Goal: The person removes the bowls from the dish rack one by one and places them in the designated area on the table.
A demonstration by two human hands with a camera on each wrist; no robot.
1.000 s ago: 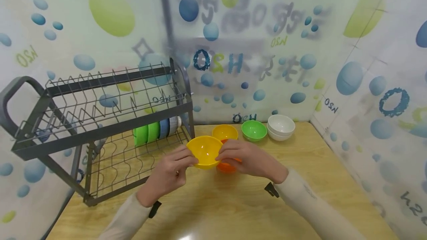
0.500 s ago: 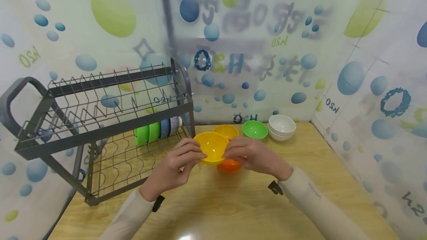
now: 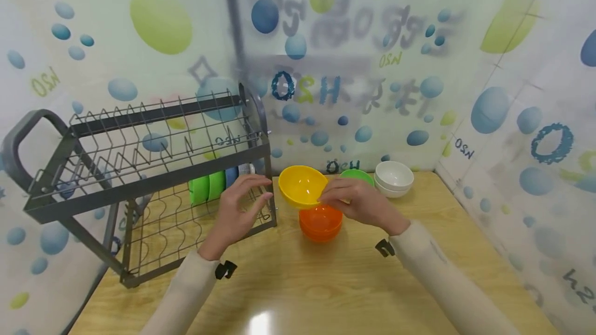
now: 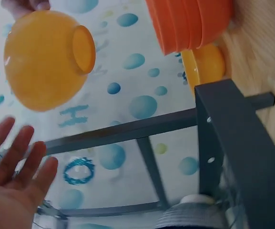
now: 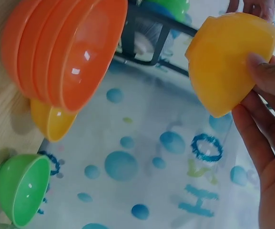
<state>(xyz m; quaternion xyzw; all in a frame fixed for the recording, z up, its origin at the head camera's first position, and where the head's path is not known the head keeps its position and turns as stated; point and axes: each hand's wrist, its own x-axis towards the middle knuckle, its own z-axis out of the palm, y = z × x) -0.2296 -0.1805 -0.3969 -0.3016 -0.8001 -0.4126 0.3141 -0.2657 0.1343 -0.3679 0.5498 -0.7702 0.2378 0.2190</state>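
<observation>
My right hand point(image 3: 363, 203) pinches the rim of a yellow bowl point(image 3: 301, 187) held up in the air, thumb on its outer wall in the right wrist view. To the bowl's left, my left hand point(image 3: 236, 213) is spread and apart from it, fingers extended in the left wrist view. Below the held bowl, a stack of orange bowls point(image 3: 321, 224) stands on the table. Another yellow bowl point(image 5: 56, 121) sits behind that stack, hidden in the head view. A green bowl point(image 3: 357, 174) stands at the back, partly covered by my right hand.
A two-tier dark dish rack point(image 3: 153, 169) occupies the left side, its lower tier holding green bowls point(image 3: 207, 187) and other dishes. Stacked white bowls point(image 3: 393, 179) stand at the back right. Patterned walls point(image 3: 493, 118) border the wooden table point(image 3: 326, 293).
My left hand has let go of the yellow bowl and moved left. The right hand has kept hold of the bowl, which has moved up and right.
</observation>
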